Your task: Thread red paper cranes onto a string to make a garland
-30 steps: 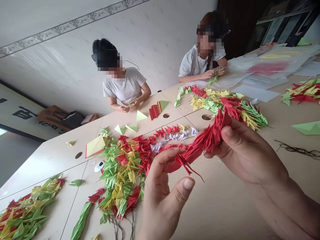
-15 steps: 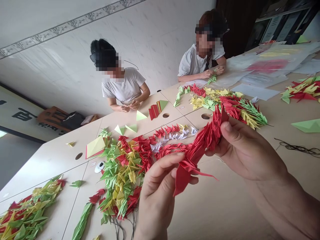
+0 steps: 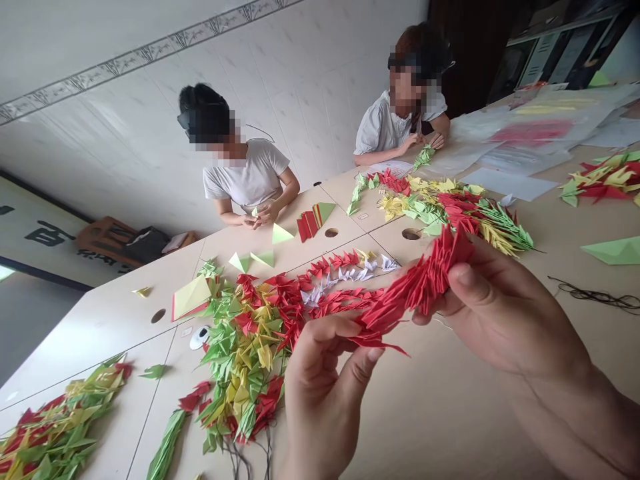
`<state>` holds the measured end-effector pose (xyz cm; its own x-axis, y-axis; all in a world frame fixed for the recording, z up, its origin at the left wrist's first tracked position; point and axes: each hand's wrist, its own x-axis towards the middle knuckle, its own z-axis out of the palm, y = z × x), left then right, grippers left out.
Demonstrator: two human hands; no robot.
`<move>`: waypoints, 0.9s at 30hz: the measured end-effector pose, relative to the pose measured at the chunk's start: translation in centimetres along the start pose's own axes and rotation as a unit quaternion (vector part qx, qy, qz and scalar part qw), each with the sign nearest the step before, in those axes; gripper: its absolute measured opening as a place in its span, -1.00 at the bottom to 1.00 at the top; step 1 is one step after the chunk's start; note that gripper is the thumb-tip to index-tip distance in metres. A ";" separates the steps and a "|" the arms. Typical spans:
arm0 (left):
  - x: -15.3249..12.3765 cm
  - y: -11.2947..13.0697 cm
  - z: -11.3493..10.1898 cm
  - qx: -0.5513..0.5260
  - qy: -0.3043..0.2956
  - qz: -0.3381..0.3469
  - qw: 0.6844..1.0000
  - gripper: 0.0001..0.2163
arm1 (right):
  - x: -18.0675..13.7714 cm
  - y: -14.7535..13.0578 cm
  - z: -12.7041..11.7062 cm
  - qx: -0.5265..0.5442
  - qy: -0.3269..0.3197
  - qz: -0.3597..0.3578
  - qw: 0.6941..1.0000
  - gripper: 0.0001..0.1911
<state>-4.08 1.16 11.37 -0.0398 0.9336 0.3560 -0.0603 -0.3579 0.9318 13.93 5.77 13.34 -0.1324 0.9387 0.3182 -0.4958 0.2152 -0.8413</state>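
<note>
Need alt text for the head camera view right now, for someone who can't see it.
Both hands hold a red stack of folded paper pieces above a pale table: right hand grips its upper end, left hand pinches the lower tip. Red, green and yellow folded pieces cover the table; two people fold opposite.

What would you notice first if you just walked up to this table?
First, the red chain of folded paper pieces, held up in the middle between the left hand and right hand. Behind it, a big heap of red, green and yellow folded pieces covers the table. Two other people sit folding at the far side.
</note>
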 end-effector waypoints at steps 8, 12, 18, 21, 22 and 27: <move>-0.1 -0.2 -0.3 0.045 0.033 0.027 0.998 -0.82 | -0.8 0.0 -0.2 -0.035 -0.037 -0.022 0.998 -0.83; 0.0 0.1 0.0 -0.008 0.049 0.009 0.999 -0.82 | -0.7 0.3 0.0 -0.017 -0.041 -0.008 0.999 -0.83; -0.1 0.0 0.3 -0.008 0.070 0.016 0.997 -0.76 | -0.1 0.5 0.2 0.021 -0.043 0.018 0.999 -0.82; 0.0 0.0 0.3 0.000 0.052 0.011 0.999 -0.68 | -0.2 0.5 0.1 0.021 -0.040 0.015 0.999 -0.81; 0.0 0.1 0.3 0.000 0.037 0.002 0.999 -0.66 | -0.3 0.5 0.1 0.019 -0.046 0.016 0.999 -0.81; -0.2 0.2 0.3 0.007 -0.025 -0.018 0.999 -0.66 | -0.8 1.0 0.1 0.014 -0.096 0.047 0.994 -0.87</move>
<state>-3.82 0.94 11.50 0.0124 0.9458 0.3245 -0.0459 -0.3236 0.9451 13.49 5.19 12.27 -0.3405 0.8848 0.3180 -0.4960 0.1183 -0.8603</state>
